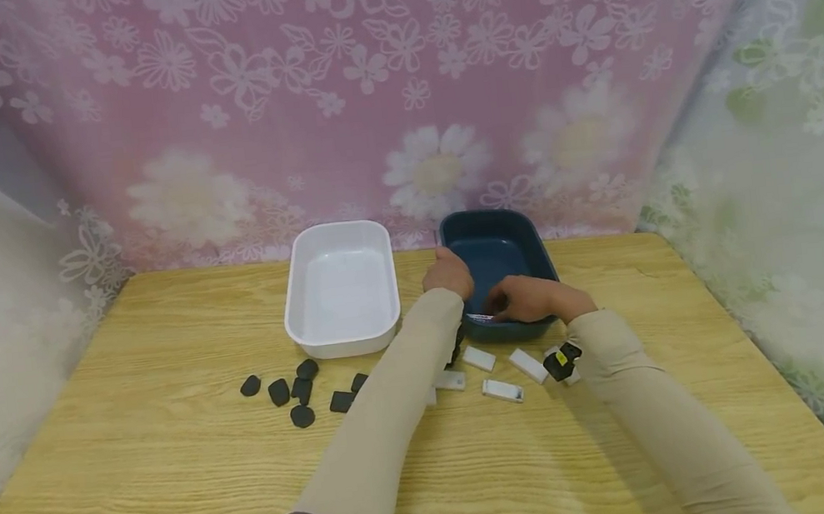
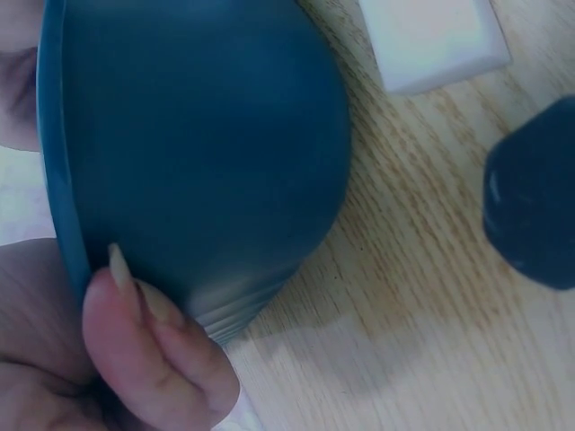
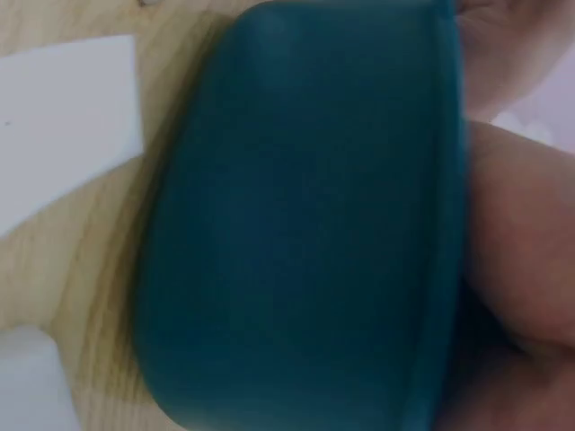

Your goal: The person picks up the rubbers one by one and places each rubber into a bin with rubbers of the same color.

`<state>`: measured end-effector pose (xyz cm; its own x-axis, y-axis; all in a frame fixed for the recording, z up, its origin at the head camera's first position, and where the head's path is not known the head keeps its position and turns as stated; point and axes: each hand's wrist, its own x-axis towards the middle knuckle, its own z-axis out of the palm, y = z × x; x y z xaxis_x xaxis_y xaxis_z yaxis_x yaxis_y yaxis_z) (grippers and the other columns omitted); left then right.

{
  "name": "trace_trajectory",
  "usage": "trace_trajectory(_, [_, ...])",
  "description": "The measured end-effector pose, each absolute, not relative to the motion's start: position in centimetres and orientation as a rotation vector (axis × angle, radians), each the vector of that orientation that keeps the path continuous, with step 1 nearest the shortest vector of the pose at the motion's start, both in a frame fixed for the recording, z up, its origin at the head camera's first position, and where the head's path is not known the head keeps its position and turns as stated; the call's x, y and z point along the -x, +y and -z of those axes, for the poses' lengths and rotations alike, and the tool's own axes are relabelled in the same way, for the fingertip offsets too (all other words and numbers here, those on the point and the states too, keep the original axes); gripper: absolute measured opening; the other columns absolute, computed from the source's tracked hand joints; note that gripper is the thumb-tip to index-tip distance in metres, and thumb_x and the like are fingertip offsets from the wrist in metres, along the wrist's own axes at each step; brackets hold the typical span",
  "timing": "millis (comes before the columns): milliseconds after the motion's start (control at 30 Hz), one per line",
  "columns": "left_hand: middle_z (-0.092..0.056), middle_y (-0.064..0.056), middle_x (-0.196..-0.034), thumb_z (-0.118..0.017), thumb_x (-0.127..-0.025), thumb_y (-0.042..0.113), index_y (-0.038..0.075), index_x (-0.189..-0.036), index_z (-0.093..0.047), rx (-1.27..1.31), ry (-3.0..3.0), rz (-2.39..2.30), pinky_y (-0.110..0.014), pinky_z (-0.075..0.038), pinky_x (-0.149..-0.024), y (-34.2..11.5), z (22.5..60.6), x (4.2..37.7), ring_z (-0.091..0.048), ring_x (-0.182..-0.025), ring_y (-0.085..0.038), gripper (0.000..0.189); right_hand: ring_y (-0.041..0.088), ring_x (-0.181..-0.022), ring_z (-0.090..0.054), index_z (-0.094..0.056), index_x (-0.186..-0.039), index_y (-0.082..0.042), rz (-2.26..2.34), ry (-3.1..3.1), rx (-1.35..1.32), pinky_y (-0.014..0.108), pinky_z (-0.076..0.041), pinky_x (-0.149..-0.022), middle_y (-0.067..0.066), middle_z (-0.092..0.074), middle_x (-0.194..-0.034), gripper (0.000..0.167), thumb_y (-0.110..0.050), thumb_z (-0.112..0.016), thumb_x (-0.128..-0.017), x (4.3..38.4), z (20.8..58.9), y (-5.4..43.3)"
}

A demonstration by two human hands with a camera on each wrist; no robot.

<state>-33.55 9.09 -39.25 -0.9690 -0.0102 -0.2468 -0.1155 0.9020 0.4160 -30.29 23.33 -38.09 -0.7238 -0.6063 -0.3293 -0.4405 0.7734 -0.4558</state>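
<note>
A dark teal basin (image 1: 494,236) stands at the right of the table's back edge. My left hand (image 1: 448,274) is at the basin's left side; in the left wrist view its fingers (image 2: 148,355) curl over the rim. My right hand (image 1: 531,298) reaches over the front rim with its fingers bent down inside. By its fingertips shows a small white strip with reddish print (image 1: 480,318); whether they pinch it is hidden. In the right wrist view, the basin's outer wall (image 3: 296,215) covers the right fingertips.
A white basin (image 1: 347,348) stands left of the teal one. In front lie several black stone-like pieces (image 1: 303,416) and several white rectangular blocks (image 1: 503,391), some partly hidden by the left arm. A flowered curtain (image 1: 289,94) hangs behind the wooden table (image 1: 178,466).
</note>
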Motion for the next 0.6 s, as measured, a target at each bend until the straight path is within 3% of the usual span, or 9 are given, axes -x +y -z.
trace_trajectory(267, [-0.068, -0.011, -0.096, -0.060, -0.093, 0.026, 0.001, -0.133, -0.031, 0.095, 2.824, -0.642, -0.034, -0.053, -0.070, 9.2, 39.4, 33.4, -0.067, -0.084, -0.023, 0.055, 0.027, -0.099, -0.062, -0.062, -0.122, 0.001, 0.637, 2.625, 0.793, 0.044, -0.048, -0.084, 0.012, -0.064, -0.115, 0.031, -0.018, -0.056, -0.097, 29.2, 36.9, 25.4])
trace_trajectory(600, [-0.068, -0.014, -0.100, -0.060, -0.092, 0.023, -0.001, -0.133, -0.030, 0.063, 2.818, -0.660, -0.037, -0.053, -0.074, 9.1, 39.3, 33.4, -0.066, -0.089, -0.026, 0.057, 0.021, -0.085, -0.055, -0.065, -0.115, -0.002, 0.752, 2.912, 0.789, 0.042, -0.046, -0.077, 0.010, -0.060, -0.107, 0.024, -0.015, -0.057, -0.097, 26.5, 35.9, 28.7])
